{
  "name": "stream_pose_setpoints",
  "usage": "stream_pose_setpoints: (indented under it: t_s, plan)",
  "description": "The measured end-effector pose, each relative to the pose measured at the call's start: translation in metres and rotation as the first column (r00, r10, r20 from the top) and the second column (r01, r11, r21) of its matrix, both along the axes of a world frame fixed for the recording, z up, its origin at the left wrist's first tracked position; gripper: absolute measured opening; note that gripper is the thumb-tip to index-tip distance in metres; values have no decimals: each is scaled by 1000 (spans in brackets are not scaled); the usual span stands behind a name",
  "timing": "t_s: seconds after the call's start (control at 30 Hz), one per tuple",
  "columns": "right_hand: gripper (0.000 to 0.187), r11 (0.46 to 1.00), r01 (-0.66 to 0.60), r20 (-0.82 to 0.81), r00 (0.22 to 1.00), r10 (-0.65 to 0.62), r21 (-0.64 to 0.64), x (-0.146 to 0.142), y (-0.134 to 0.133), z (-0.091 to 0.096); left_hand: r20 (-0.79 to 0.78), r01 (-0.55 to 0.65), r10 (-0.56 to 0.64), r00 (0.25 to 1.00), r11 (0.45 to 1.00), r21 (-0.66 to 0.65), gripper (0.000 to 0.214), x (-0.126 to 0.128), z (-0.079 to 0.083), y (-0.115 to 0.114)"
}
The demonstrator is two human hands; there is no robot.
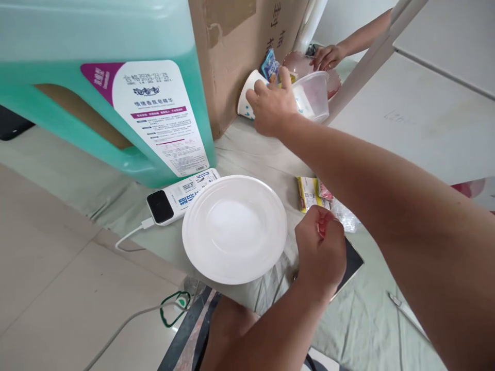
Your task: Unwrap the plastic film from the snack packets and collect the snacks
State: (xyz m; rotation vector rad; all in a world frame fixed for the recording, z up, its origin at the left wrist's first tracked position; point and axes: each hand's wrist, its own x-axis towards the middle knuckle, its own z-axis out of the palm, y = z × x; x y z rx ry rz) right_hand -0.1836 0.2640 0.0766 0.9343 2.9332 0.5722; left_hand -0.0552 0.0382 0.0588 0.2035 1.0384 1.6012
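My right hand reaches to the back, fingers bent over a white paper cup with blue marks, and appears to grip it. A clear plastic tub sits tilted against that hand's right side; my hand hides where they meet. My left hand is closed in a fist, with a bit of something red showing between the fingers. Just beyond the fist lie a yellow packet and a crumpled clear wrapper. Left of it stands a round white plate.
A large green soap jug and a cardboard box rise at the back left. A power bank with a cable touches the plate. Another hand is in a pink bowl at the back. A dark flat object lies under my left wrist.
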Motion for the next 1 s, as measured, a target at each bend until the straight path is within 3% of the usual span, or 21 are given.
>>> stream_pose_setpoints:
  t_s: [0.13, 0.2, 0.43, 0.57, 0.67, 0.73, 0.8, 0.83, 0.87, 0.93, 1.0]
  plan:
    - [62, 995, 63, -8, 998, -64, -74, -10, -35, 10, 10, 4, -4, 1000, 1000, 14, 18, 5, 2, -8]
    - [63, 987, 120, 21, 993, -118, -106, -14, -45, 15, 26, 12, -13, 1000, 1000, 23, 15, 9, 3, -11]
    - [31, 991, 81, 78, 994, -72, -110, -9, -52, 29, -36, 8, -7, 999, 1000, 19, 18, 10, 4, -12]
    - [33, 992, 43, 10, 999, -43, -120, 14, -52, 53, -80, 23, -21, 997, 999, 25, 21, 4, 3, -12]
    - [37, 998, 27, -199, 979, -39, -61, 60, -66, 73, -53, 14, -12, 999, 999, 38, 23, 0, 3, -14]
    - [29, 999, -2, -517, 856, -21, -43, 110, -86, 76, -63, 1, 2, 998, 999, 47, 25, -2, 3, -14]
    - [32, 996, 55, -750, 656, -88, -70, 173, -114, 65, -101, -2, 8, 995, 998, 61, 25, -1, 2, -14]
    - [30, 985, 162, -835, 533, -134, -54, 208, -131, 55, -127, -3, 12, 992, 998, 69, 24, 0, 0, -14]
    - [23, 956, 289, -891, 417, -181, -59, 242, -147, 43, -155, -4, 17, 988, 997, 79, 23, 2, -1, -14]
    - [15, 887, 459, -935, 291, -205, -52, 308, -180, 19, -208, -11, 32, 978, 994, 104, 22, 8, -5, -12]
    - [16, 760, 639, -947, 159, -278, -115, 366, -209, -3, -257, -1, 35, 966, 991, 130, 21, 17, -9, -9]
